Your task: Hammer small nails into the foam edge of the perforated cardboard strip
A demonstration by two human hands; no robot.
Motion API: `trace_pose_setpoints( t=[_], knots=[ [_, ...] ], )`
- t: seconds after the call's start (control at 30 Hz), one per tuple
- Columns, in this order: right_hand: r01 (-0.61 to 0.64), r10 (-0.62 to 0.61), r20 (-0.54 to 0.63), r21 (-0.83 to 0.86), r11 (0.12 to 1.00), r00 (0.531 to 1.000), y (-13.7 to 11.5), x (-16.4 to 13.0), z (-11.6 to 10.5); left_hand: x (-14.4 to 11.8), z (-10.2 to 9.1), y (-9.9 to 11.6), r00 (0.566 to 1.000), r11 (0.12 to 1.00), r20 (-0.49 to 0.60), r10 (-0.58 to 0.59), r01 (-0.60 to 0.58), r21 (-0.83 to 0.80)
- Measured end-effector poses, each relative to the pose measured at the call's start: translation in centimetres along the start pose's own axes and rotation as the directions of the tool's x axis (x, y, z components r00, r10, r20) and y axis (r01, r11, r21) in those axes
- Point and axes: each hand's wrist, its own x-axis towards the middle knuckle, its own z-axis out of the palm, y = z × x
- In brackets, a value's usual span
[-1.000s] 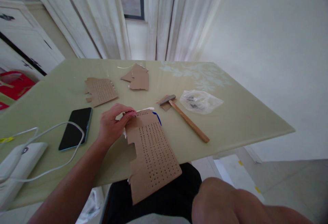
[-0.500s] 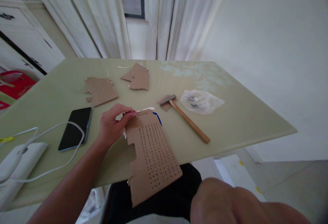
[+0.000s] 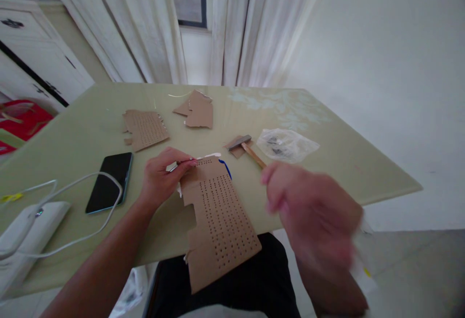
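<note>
My left hand (image 3: 162, 175) is closed in a pinch at the upper left corner of a long cardboard piece (image 3: 221, 216) punched with rows of holes. A thin shiny metal piece (image 3: 172, 167) shows between its fingers; its kind is unclear. The cardboard overhangs the table's front edge, above my lap. My right hand (image 3: 312, 211), smeared by motion, is over the handle end of a hammer (image 3: 254, 155); its fingers' grip does not show clearly. The hammer's head rests on a small cardboard scrap (image 3: 238, 151). A blue mark or strip (image 3: 225, 168) shows beside the cardboard's top edge.
Behind the hammer lies a clear plastic bag (image 3: 286, 144) with small dark items. Another punched cardboard piece (image 3: 147, 130) and torn scraps (image 3: 199, 112) lie farther back. At left are a phone (image 3: 109, 182), a white cable (image 3: 85, 240) and a power strip (image 3: 39, 240).
My right hand has come up from the lower right to the hammer's handle. My left hand keeps its pinch at the cardboard's corner. The hammer lies where it was.
</note>
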Motion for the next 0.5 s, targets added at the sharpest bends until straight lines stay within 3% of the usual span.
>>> trace_pose_setpoints(
  t=[0.07, 0.13, 0.2, 0.33, 0.43, 0.5],
  knots=[
    [-0.083, 0.088, 0.010, -0.246, 0.966, 0.996, 3.5, 2.5, -0.6, 0.0, 0.0, -0.1, 1.000, 1.000, 0.009, 0.009, -0.009, -0.017],
    [-0.165, 0.217, 0.033, -0.538, 0.826, 0.976, 7.1, 3.5, -1.5, 0.1, 0.0, -0.3, 1.000, 1.000, 0.016, 0.008, -0.007, -0.024],
    [-0.211, 0.321, 0.026, -0.703, 0.679, 0.947, 10.0, 3.2, -2.3, 0.1, 0.0, -0.4, 1.000, 0.999, 0.020, -0.003, 0.004, -0.037],
    [-0.219, 0.526, 0.131, -0.805, 0.551, 0.840, 13.1, 1.6, -2.5, 0.2, 0.0, -0.5, 1.000, 0.996, 0.027, -0.003, 0.006, -0.088],
    [-0.152, 0.618, 0.222, -0.856, 0.494, 0.754, 13.6, 1.7, -1.9, 0.3, 0.0, -0.4, 1.000, 0.994, 0.028, 0.015, -0.012, -0.112],
    [-0.097, 0.640, 0.262, -0.878, 0.469, 0.723, 13.6, 2.3, -1.5, 0.3, 0.1, -0.3, 0.999, 0.992, 0.029, 0.023, -0.020, -0.122]
  ],
)
